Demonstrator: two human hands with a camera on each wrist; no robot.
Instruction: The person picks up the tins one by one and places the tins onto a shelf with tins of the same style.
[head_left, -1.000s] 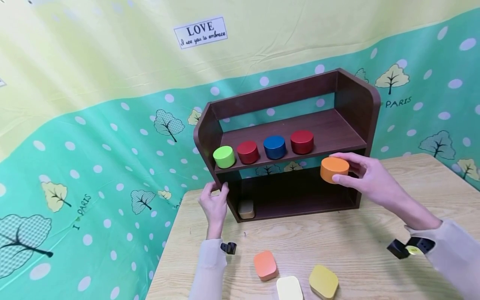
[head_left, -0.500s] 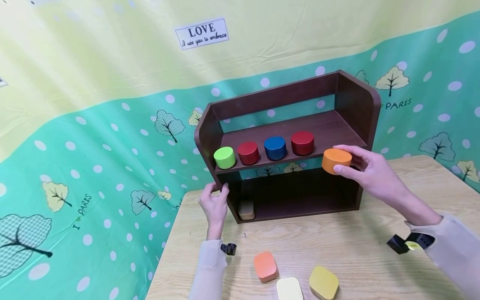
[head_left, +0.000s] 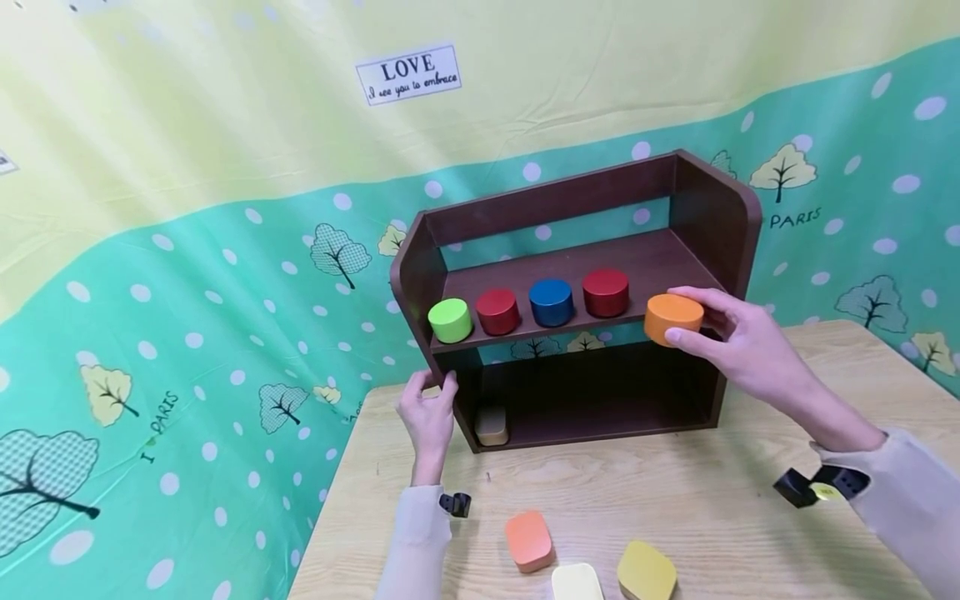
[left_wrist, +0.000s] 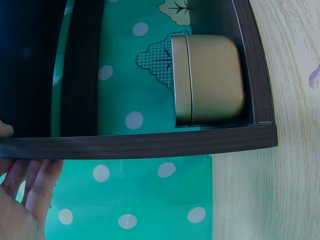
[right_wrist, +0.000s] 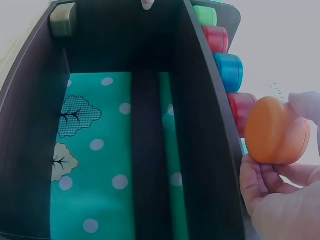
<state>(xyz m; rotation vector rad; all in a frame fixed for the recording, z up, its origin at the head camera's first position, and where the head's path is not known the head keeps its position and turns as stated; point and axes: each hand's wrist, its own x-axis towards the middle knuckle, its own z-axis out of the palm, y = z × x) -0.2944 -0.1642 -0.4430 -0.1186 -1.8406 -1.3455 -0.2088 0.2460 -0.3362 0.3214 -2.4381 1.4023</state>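
My right hand (head_left: 738, 337) pinches a round orange tin (head_left: 673, 318) between thumb and fingers, at the front edge of the upper board of a dark brown two-tier shelf (head_left: 592, 425). Left of it on that board stand a red tin (head_left: 606, 293), a blue tin (head_left: 551, 302), another red tin (head_left: 498, 312) and a light green tin (head_left: 450, 321) in a row. With my left hand (head_left: 427, 421) I grip the shelf's left side panel; in the left wrist view its thumb is inside and its fingers outside. A gold square tin (left_wrist: 215, 80) sits in the lower tier's left corner.
On the wooden table (head_left: 600, 492) in front lie an orange-pink square tin (head_left: 529, 540), a cream one (head_left: 576, 582) and a yellow one (head_left: 647, 570). A green and yellow patterned cloth (head_left: 225, 333) hangs behind the shelf.
My right hand has lifted the orange tin slightly, from below the upper board's edge to about its level. The left hand stays on the side panel. The view has tilted slightly up.
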